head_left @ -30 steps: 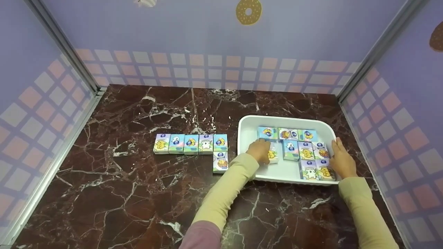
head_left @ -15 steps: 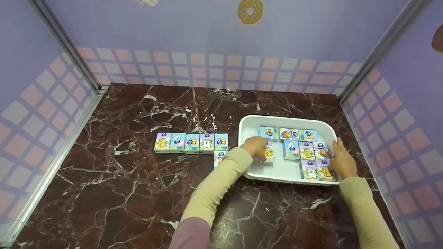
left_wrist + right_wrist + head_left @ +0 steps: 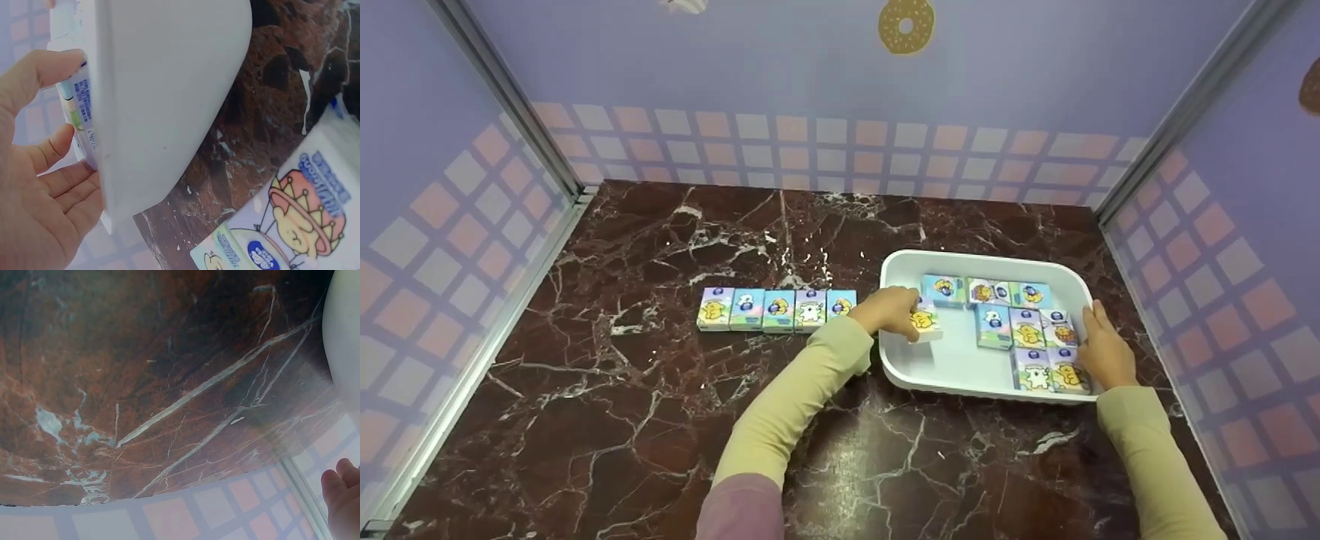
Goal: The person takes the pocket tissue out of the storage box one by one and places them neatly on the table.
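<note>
In the head view my left hand (image 3: 894, 309) grips a small tissue pack (image 3: 924, 321) with a yellow cartoon animal, inside the white tray (image 3: 960, 375) near its left wall. The left wrist view shows the thumb at one end of the tissue pack (image 3: 81, 107) and the fingers at the other, beside the tray wall (image 3: 152, 101). My right hand (image 3: 1105, 351) lies at the tray's right rim with its fingers extended. Its fingertips (image 3: 337, 484) show at the edge of the right wrist view. Several other tissue packs (image 3: 1029, 328) lie in the tray.
Left of the tray, a row of tissue packs (image 3: 778, 310) lies on the dark marble tabletop (image 3: 622, 420). Another pack (image 3: 298, 219), below the row's right end, shows in the left wrist view. Purple panels with a checked border (image 3: 810, 142) enclose the back and sides.
My left hand has drawn the tissue pack leftward and up from the tray's middle to near its left wall. The left forearm now covers the pack below the row. The right hand stays put.
</note>
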`<act>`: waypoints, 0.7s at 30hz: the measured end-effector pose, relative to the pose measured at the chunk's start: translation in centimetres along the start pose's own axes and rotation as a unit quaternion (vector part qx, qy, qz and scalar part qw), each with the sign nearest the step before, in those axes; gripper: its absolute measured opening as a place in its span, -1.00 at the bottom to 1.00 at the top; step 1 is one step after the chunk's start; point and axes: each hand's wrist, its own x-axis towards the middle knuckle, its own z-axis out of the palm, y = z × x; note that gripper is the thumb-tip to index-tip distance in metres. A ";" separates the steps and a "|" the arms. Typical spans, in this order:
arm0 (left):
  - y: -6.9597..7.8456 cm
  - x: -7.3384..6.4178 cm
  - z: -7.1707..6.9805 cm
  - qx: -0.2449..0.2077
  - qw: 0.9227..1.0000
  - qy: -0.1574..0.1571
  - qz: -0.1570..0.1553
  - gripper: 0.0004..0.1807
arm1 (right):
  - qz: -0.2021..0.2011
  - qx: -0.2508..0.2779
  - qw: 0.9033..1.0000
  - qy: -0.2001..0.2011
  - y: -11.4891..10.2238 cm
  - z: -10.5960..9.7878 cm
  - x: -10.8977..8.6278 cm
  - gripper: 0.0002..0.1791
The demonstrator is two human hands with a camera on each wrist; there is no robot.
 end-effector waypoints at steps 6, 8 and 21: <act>-0.5 -1.6 -1.0 -0.011 0.999 0.028 0.016 -0.52 | 0.000 0.004 1.000 -0.002 0.0 0.1 -0.1 -0.29; -0.7 -2.2 -1.5 -0.018 0.999 0.038 0.021 -0.53 | 0.001 0.004 1.000 -0.003 0.0 0.1 -0.1 -0.28; -2.7 -6.4 -3.3 -0.028 0.995 0.069 0.060 -0.53 | 0.004 0.000 1.000 -0.006 0.1 0.0 0.1 -0.31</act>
